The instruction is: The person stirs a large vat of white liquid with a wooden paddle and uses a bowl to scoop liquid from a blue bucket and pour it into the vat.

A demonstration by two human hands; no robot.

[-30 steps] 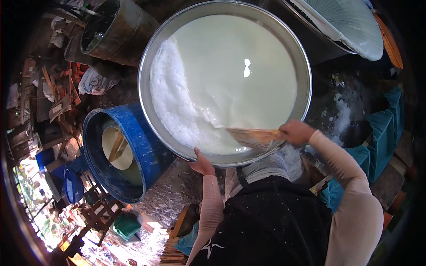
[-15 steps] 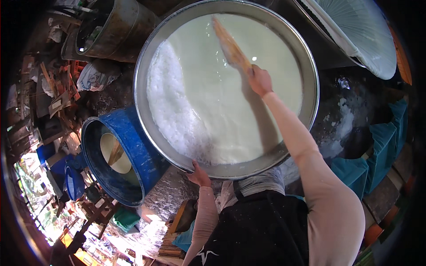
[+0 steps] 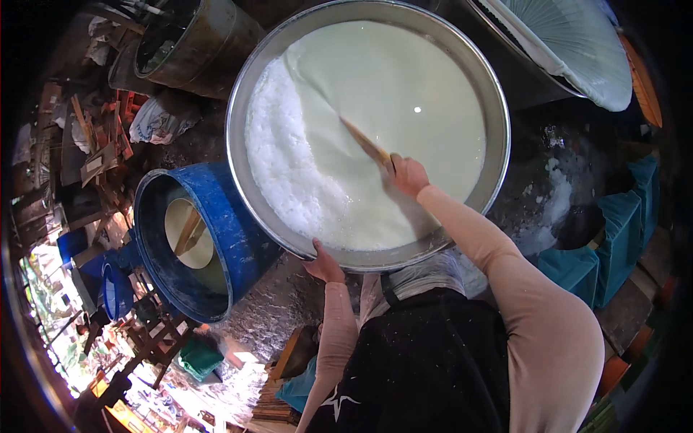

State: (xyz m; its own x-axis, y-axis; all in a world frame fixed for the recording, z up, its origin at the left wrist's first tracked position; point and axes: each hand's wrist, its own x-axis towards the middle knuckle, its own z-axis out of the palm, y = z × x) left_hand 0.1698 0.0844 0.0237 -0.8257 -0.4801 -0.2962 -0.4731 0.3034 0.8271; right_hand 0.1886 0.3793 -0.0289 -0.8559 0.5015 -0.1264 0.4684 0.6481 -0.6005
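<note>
A wide round metal vat (image 3: 497, 123) in front of me holds a milky white liquid (image 3: 404, 72). White foam (image 3: 278, 159) lies along the liquid's left side. My right hand (image 3: 409, 177) is closed round the upper end of a wooden paddle (image 3: 364, 141), which slants away to the left. The paddle's far part is under the liquid, and a ripple line runs from it toward the far left. At the near left of the vat, my left hand (image 3: 325, 265) grips the rim, thumb on top; its other fingers are mostly hidden below.
A blue barrel (image 3: 242, 238) stands tilted at left, with a pale round piece bearing a wooden bar (image 3: 189, 231) inside. Beyond are a rusty drum (image 3: 209, 54) and scrap wood (image 3: 101, 166). A cloth-covered round vessel (image 3: 577, 43) stands far right; teal cloths (image 3: 621, 242) hang at right.
My right hand has drawn the paddle nearer and a little to the left, and less of the paddle shows above the liquid. The left hand stays on the rim. The view has shifted slightly.
</note>
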